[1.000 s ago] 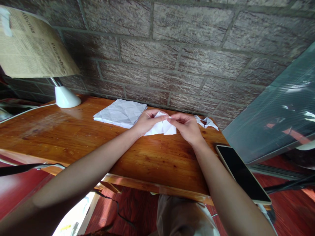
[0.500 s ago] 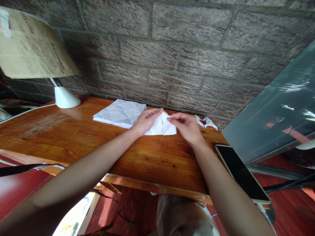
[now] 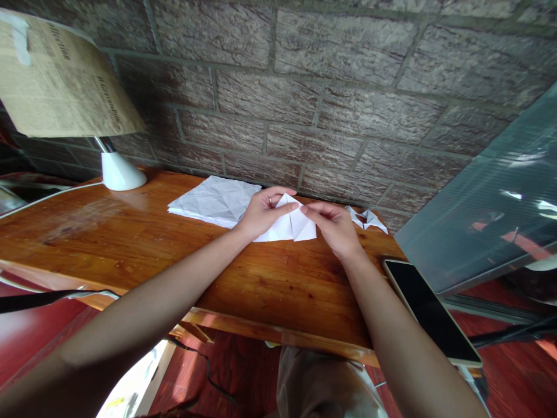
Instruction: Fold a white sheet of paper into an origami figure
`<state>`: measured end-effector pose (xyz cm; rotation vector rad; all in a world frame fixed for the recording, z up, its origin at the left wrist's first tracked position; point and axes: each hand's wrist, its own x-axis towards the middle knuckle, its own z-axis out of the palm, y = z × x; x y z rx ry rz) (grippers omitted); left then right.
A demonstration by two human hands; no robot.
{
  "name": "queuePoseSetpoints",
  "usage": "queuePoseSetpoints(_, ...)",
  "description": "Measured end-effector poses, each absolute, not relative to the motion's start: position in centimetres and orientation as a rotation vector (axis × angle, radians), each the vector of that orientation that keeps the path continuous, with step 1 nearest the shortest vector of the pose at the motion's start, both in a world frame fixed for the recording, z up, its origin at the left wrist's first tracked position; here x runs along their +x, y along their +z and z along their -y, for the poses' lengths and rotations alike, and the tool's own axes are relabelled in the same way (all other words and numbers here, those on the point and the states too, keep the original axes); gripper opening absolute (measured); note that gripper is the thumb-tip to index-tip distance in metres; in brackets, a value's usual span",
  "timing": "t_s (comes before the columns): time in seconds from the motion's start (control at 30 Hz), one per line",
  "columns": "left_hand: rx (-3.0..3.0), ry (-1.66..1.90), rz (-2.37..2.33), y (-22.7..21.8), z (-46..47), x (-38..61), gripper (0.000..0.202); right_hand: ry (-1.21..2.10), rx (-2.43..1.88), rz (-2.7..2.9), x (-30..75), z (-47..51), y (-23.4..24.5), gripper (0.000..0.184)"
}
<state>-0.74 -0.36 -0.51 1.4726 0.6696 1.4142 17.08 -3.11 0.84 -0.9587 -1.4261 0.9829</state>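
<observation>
Between my hands is a folded sheet of white paper (image 3: 292, 227), with flaps and a pointed top, near the back of the wooden table. My left hand (image 3: 266, 213) grips its left side, the thumb lying across the upper front; a ring shows on one finger. On the paper's right edge, my right hand (image 3: 334, 223) pinches with thumb and forefinger, close to the left thumb tip. A stack of creased white paper (image 3: 215, 197) lies to the left, partly behind my left hand. Beyond my right hand sits a small folded paper piece (image 3: 369, 219) with points.
A lamp (image 3: 120, 171) with a newsprint shade stands at the left of the table (image 3: 270, 290). Near the right edge lies a phone (image 3: 430, 310), partly behind my right forearm. A brick wall (image 3: 339, 110) rises at the back, a translucent panel (image 3: 487, 191) at the right.
My left thumb has moved right and down across the front of the folded paper, and its fingers have shifted behind the top. The right hand keeps its pinch. The view has shifted slightly.
</observation>
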Motion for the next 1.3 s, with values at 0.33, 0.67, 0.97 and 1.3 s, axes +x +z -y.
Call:
queuePoseSetpoints(0.33, 1.333, 1.391, -0.662, -0.46, 0.23, -0.69, 0.047, 0.941, -0.936, 1.34, 17.21, 2.5, 0.4, 0.025)
queuePoseSetpoints(0.67, 1.532, 1.39, -0.724, -0.45, 0.32, -0.68, 0.043, 0.848, -0.889, 1.437, 17.08, 2.93, 0.69, 0.025)
queuePoseSetpoints(0.97, 1.573, 1.401, -0.724, -0.65, 0.28, -0.65, 0.042, 0.93, -0.868, 1.43, 16.97, 2.89, 0.56, 0.025)
queuePoseSetpoints(1.3, 1.634, 1.405, -0.736, -0.69, 0.32, -0.65, 0.044, 0.952, -0.895, 1.437, 17.0, 3.03, 0.58, 0.028)
